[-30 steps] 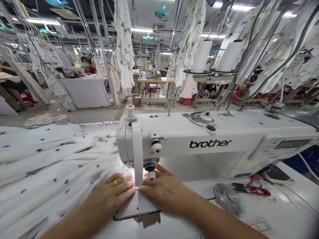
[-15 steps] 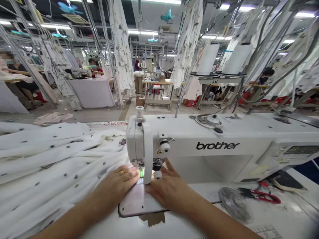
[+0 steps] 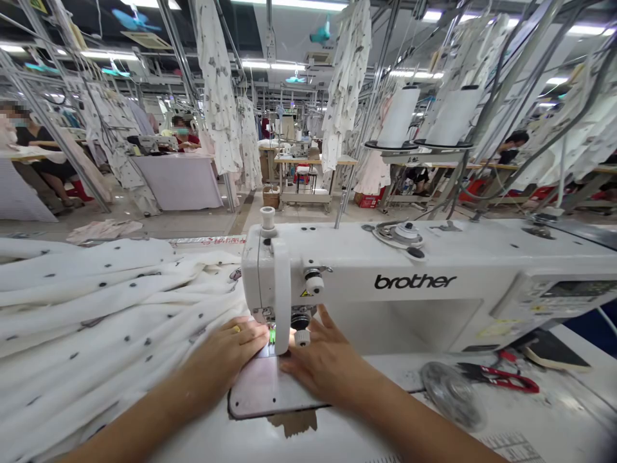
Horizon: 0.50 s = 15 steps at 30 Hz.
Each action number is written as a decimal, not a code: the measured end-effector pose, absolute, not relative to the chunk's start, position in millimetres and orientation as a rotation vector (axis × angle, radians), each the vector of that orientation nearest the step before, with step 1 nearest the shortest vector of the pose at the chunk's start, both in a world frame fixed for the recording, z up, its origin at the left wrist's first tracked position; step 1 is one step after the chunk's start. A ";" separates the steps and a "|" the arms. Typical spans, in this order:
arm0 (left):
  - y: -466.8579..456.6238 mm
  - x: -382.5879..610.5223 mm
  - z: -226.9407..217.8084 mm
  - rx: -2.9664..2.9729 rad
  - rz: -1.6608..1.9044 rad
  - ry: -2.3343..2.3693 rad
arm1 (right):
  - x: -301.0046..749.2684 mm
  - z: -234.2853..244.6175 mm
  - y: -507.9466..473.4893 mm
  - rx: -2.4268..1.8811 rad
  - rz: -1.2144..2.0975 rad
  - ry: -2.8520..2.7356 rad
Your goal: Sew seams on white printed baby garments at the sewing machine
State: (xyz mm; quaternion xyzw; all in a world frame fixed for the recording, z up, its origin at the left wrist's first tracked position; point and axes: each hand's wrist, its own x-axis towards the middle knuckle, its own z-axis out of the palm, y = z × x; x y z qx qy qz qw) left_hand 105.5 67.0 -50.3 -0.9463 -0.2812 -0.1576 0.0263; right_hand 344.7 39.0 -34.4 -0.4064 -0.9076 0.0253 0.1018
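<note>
A white sewing machine (image 3: 385,257) marked "brother" stands in front of me. My left hand (image 3: 241,341), with a ring on one finger, lies flat left of the lit needle area, fingertips beside the presser foot (image 3: 272,337). Under and behind it spreads white cloth with small dark motifs (image 3: 120,315), gathered in folds on the left. To the right of the foot my right hand (image 3: 325,366) rests on the machine bed, fingers stretched forward and apart. Machine parts partly cover its fingertips. Any cloth edge under the fingers is too hidden to make out.
Red-handled thread snips (image 3: 511,378) and a clear round object (image 3: 450,392) lie on the table at right, near a dark pad (image 3: 554,350). Thread cones (image 3: 400,119) stand behind the machine. Patterned garments (image 3: 216,83) hang beyond, with people at other tables.
The machine and the hanging garments appear slightly farther left in view. Both hands stay in nearly the same place beside the presser foot.
</note>
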 end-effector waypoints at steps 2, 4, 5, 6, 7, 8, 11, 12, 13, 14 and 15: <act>66.8 106.1 -50.1 -2.938 -0.486 -0.885 | 344.6 -33.2 38.9 -1.218 0.079 -2.690; 66.2 106.5 -49.4 -2.948 -0.497 -0.886 | 344.8 -31.9 38.8 -1.230 0.100 -2.699; 65.9 106.8 -48.9 -2.950 -0.506 -0.884 | 345.0 -31.6 38.8 -1.231 0.110 -2.701; 65.6 107.1 -48.2 -2.951 -0.507 -0.891 | 345.4 -31.8 39.0 -1.228 0.120 -2.702; 65.3 107.4 -47.4 -2.954 -0.505 -0.899 | 345.7 -32.4 39.4 -1.222 0.128 -2.701; 65.2 107.9 -46.7 -2.956 -0.503 -0.906 | 346.0 -33.2 39.7 -1.215 0.135 -2.698; 65.2 109.4 -45.4 -2.948 -0.529 -0.881 | 346.3 -35.9 40.5 -1.215 0.162 -2.679; 65.4 109.8 -45.7 -2.938 -0.552 -0.870 | 346.2 -36.3 40.5 -1.223 0.178 -2.671; 65.6 110.1 -46.4 -2.925 -0.577 -0.856 | 346.1 -36.3 40.3 -1.231 0.196 -2.663; 65.8 110.2 -47.5 -2.915 -0.594 -0.851 | 346.1 -36.0 40.1 -1.236 0.217 -2.654; 65.8 110.2 -48.9 -2.910 -0.603 -0.850 | 346.2 -35.6 40.0 -1.236 0.236 -2.646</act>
